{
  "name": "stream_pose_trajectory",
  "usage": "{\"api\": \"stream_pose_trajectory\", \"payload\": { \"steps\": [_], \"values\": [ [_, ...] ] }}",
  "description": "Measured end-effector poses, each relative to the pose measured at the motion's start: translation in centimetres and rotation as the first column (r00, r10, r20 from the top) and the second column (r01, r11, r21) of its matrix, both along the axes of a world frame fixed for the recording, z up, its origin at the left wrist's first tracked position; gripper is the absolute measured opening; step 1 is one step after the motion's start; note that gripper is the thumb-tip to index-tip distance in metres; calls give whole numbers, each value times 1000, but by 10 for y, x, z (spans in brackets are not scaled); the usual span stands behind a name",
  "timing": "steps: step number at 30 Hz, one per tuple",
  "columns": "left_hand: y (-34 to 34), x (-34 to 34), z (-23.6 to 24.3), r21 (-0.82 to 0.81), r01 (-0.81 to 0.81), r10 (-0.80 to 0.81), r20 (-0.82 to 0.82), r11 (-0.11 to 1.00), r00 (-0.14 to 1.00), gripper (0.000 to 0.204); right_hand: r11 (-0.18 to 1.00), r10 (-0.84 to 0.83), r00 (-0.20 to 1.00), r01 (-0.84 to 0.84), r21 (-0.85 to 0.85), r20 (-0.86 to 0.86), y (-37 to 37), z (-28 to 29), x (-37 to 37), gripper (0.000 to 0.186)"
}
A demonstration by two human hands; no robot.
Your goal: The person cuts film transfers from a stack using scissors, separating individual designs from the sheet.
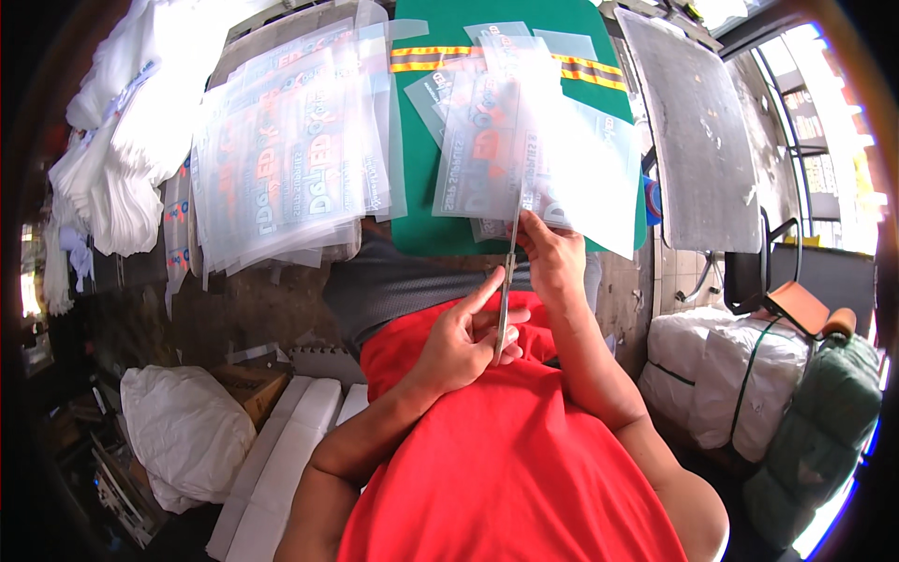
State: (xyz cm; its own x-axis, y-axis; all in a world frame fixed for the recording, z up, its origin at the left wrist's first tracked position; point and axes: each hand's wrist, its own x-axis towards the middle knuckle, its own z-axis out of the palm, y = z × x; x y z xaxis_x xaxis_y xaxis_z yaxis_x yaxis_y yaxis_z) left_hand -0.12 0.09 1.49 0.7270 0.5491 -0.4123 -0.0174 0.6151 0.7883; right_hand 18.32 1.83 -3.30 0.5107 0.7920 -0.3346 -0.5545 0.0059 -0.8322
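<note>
My left hand [473,328] grips long metal scissors [507,281], held upright with the blades reaching up over the edge of a translucent printed sheet [478,159]. My right hand [552,248] pinches that sheet's lower edge, just right of the blades. The sheet lies on other loose sheets, with a white translucent piece [599,178] to the right, all on a green board [414,229]. A yellow, orange and grey striped band [590,70] crosses the board beneath them. At left, a spread pile of similar printed sheets [281,159] rests on a grey board.
Hanging white bundles [122,178] are at far left. A bare grey board [693,131] stands right of the green one. Below are wrapped white bales [740,384], a green bundle [805,431], a chair [787,309], a white sack [183,431] and white stacks [272,459].
</note>
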Motion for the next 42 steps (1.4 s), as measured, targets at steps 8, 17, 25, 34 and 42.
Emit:
{"api": "stream_pose_trajectory", "payload": {
  "steps": [8,17,25,34,42],
  "values": [
    [7,8,-1,-49,-36,37,22,998,999,76,989,41,997,-32,-145,58,-13,-8,-3,27],
    [11,13,-1,-42,-46,46,8,998,999,74,995,25,997,-17,-101,80,-21,-8,-7,22],
    [25,23,-9,-25,-64,65,56,998,996,73,982,23,997,-8,-189,78,-29,3,-9,18],
    [63,44,-12,-39,-75,77,56,996,995,74,993,64,993,-53,-105,104,-46,3,-10,29],
    [102,81,-22,83,-81,79,27,993,997,70,949,100,989,-62,-309,110,-77,14,-9,21]
  ]
}}
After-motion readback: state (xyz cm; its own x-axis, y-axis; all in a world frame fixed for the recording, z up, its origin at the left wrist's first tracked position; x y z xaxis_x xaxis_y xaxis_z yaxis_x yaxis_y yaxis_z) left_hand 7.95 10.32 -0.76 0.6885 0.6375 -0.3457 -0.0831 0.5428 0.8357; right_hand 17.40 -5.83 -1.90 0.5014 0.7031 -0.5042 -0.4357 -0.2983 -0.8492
